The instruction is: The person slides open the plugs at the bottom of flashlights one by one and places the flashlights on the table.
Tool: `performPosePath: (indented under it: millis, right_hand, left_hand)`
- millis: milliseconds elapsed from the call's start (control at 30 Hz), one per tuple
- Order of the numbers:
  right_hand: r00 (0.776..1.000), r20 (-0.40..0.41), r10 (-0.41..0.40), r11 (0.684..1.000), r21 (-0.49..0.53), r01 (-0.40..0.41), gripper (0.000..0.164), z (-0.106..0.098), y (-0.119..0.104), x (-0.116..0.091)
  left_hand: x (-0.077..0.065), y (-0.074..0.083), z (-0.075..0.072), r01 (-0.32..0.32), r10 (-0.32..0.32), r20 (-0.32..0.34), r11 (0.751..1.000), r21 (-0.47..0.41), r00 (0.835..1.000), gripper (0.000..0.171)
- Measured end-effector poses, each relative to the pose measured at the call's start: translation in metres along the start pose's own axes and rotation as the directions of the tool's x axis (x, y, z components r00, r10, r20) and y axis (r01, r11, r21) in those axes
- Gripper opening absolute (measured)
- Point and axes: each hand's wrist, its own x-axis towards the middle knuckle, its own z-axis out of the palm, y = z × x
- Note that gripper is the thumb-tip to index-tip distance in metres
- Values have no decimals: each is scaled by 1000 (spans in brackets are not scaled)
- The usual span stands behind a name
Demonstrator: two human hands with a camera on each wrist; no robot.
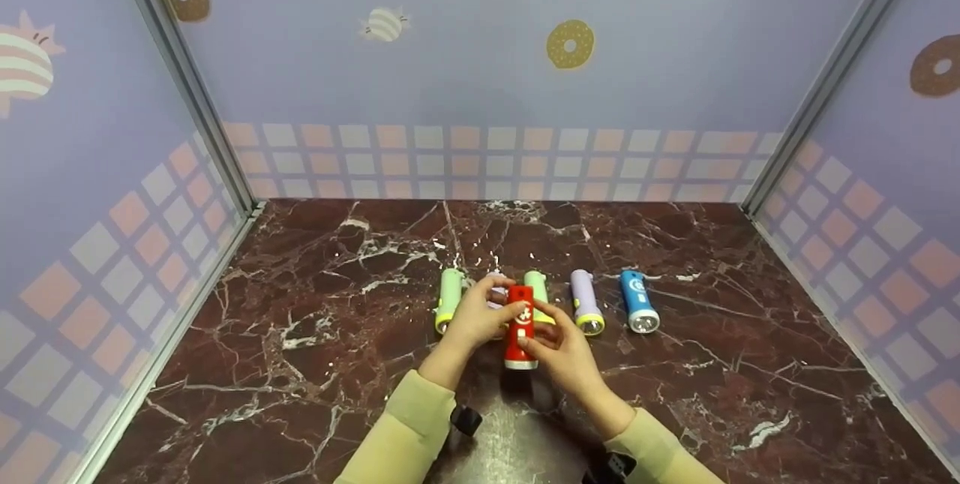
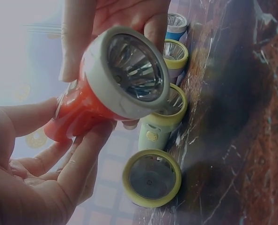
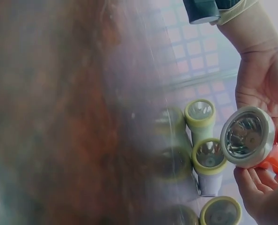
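Note:
A red flashlight point(image 1: 519, 351) with a white rim is held off the table between both hands, its lens toward the wearer. My left hand point(image 1: 474, 317) pinches its upper body with thumb and fingers. Lower down on the other side, my right hand point(image 1: 568, 359) grips it, thumb beside the pale switch. The lens point(image 2: 135, 68) shows clearly in the left wrist view. Behind the hands lie a green flashlight point(image 1: 450, 290), a mostly hidden purple one point(image 3: 209, 182), another green flashlight point(image 1: 535, 283) partly covered by the red one, a purple flashlight point(image 1: 583, 293) and a blue flashlight point(image 1: 637, 295).
The row of flashlights lies on a dark red marbled table point(image 1: 315, 394), lenses toward the wearer. Patterned panels rise at the back point(image 1: 465, 79) and on both sides. Metal posts point(image 1: 187, 79) mark the corners. A dark wrist camera point(image 1: 466, 419) sits by the left sleeve.

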Motion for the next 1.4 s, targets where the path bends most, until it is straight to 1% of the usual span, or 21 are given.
performPosePath:
  millis: [200, 467, 600, 733, 867, 967, 1200, 1400]
  right_hand:
    - [999, -34, -38, 999, 19, 39, 61, 1, 1, -1]
    - [996, -79, -42, 999, 25, 44, 59, 1, 2, -3]
    - [996, -87, -29, 999, 42, 33, 59, 1, 2, -3]
    - [996, -86, -15, 998, 54, 19, 60, 1, 1, -4]
    - [996, -86, 0, 998, 66, 6, 60, 1, 2, -3]
    - [996, -85, 10, 997, 80, -3, 60, 2, 2, -4]
    - [996, -88, 5, 996, 89, 2, 61, 2, 1, -5]
    - [995, -97, -2, 996, 83, 10, 60, 2, 1, -5]
  left_hand:
    - [0, 1, 0, -8, 8, -15, 1000, -2, 1000, 44]
    - [1, 0, 4, -35, 35, -13, 998, 43, 999, 48]
    - [1, 0, 5, -64, 65, -22, 996, 66, 998, 48]
    - [1, -1, 5, -68, 69, -6, 997, 41, 998, 48]
    - [2, -3, 3, -49, 49, 20, 999, -11, 999, 50]
    - [2, -4, 2, -45, 46, 22, 999, -27, 999, 50]
    - [1, -3, 2, -54, 55, 24, 998, -35, 998, 45]
    - [1, -3, 2, -69, 70, 30, 997, -21, 997, 45]
